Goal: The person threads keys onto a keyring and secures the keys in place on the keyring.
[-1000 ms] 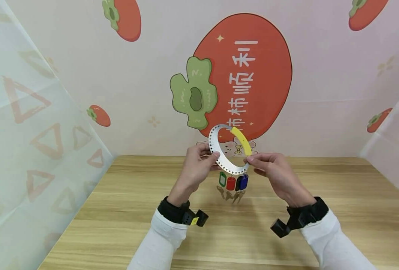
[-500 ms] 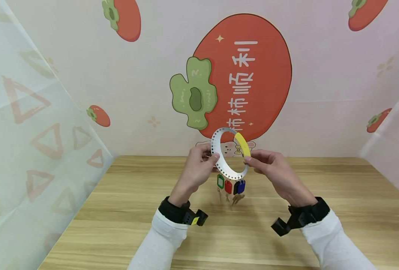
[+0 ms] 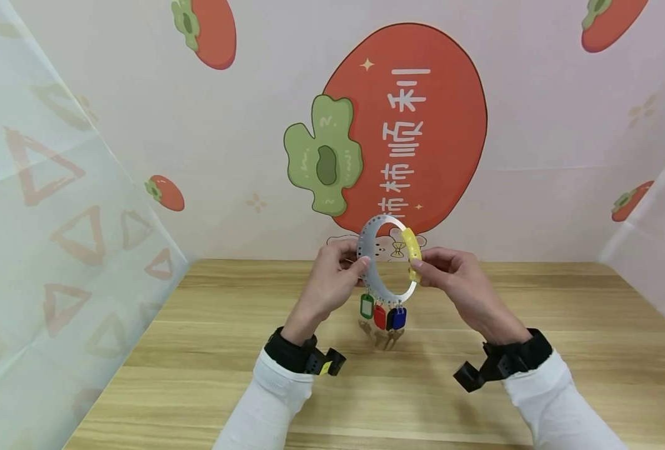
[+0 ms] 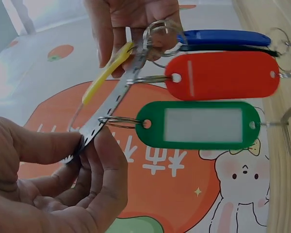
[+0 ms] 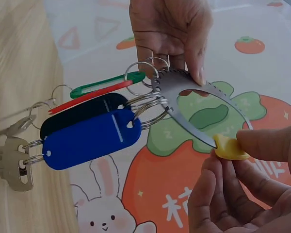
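Observation:
A flat silver metal key ring with holes along its edge is held up over the table between both hands. My left hand pinches its left side between thumb and fingers. On the right, my right hand pinches the yellow sleeve on the ring. Key tags dangle from the bottom on small split rings: a green tag, a red tag, a black tag and a blue tag. Metal keys hang from the tags' far ends.
The wooden table spreads below both hands. Behind it stands a pale backdrop printed with persimmons and a rabbit. A light patterned sheet slopes along the left side.
The ring has turned and dropped slightly, its yellow sleeve coming down along the right side into the right fingers. The tags have swung a little left and lower. Both hands stay nearly in place.

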The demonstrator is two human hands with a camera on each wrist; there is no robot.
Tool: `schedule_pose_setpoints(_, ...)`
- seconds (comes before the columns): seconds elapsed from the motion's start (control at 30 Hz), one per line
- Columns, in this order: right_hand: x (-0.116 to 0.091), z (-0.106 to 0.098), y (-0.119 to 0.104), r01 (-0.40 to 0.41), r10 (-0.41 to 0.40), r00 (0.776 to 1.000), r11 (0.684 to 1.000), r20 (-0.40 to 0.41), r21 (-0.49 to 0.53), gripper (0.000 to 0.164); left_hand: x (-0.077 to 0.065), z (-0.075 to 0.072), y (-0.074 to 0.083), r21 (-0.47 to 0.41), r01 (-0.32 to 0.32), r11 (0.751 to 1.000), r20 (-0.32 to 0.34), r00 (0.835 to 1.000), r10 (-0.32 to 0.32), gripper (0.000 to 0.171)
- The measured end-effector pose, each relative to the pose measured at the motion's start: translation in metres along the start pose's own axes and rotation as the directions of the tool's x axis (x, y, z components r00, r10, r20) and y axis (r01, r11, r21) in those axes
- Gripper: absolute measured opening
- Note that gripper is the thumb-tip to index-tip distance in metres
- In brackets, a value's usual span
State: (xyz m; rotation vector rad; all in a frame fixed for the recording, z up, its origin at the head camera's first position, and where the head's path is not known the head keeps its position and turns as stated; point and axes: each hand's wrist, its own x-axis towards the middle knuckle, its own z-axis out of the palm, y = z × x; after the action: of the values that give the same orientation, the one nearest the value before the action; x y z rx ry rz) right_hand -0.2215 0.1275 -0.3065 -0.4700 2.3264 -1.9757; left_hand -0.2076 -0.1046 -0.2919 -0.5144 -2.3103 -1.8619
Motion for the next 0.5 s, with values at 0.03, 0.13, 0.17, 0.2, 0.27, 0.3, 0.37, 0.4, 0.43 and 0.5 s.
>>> schedule_pose_setpoints(0.03,0.000,-0.001,0.000,0.006,-0.006,1.000,1.000,0.004,-0.001,0.036,0.000,0.000,0.000,0.007,-0.008,1.000,0.004,1.000,0.008,0.016)
schedule_pose_setpoints(0.13,0.000,-0.004,0.001,0.030,-0.030,0.999,1.000,0.022,-0.004,0.035,0.000,0.000,0.001,0.026,-0.023,0.999,0.017,1.000,0.023,0.013)
schedule_pose_setpoints(0.17,0.000,-0.005,0.001,0.037,-0.037,0.999,0.999,0.029,-0.004,0.035,0.000,0.000,0.002,0.030,-0.027,0.999,0.021,0.999,0.026,0.012)
schedule_pose_setpoints(0.2,0.000,-0.006,0.001,0.040,-0.039,0.999,0.999,0.037,-0.004,0.035,0.000,0.000,0.002,0.033,-0.029,0.999,0.024,0.999,0.028,0.011)
schedule_pose_setpoints(0.27,0.000,-0.007,0.000,0.043,-0.043,0.998,0.999,0.052,-0.003,0.035,0.000,-0.001,0.003,0.032,-0.032,0.999,0.033,0.999,0.031,0.009)
schedule_pose_setpoints(0.3,0.000,-0.008,0.000,0.042,-0.041,0.997,0.999,0.059,-0.005,0.035,-0.001,-0.001,0.003,0.030,-0.030,0.999,0.038,0.999,0.029,0.009)
schedule_pose_setpoints(0.37,0.000,-0.009,-0.001,0.038,-0.037,0.997,0.999,0.071,-0.012,0.035,-0.001,-0.001,0.003,0.030,-0.029,0.999,0.044,0.999,0.028,0.009)
schedule_pose_setpoints(0.4,-0.001,-0.010,-0.002,0.037,-0.036,0.997,0.999,0.075,-0.016,0.034,-0.002,-0.001,0.003,0.032,-0.028,0.999,0.046,0.999,0.027,0.009)
schedule_pose_setpoints(0.43,-0.001,-0.011,-0.003,0.037,-0.035,0.996,0.999,0.076,-0.021,0.034,-0.002,-0.001,0.003,0.039,-0.031,0.999,0.048,0.998,0.029,0.010)
schedule_pose_setpoints(0.5,-0.002,-0.012,-0.005,0.035,-0.033,0.996,0.999,0.078,-0.032,0.034,-0.003,-0.002,0.004,0.055,-0.042,0.998,0.051,0.998,0.040,0.010)
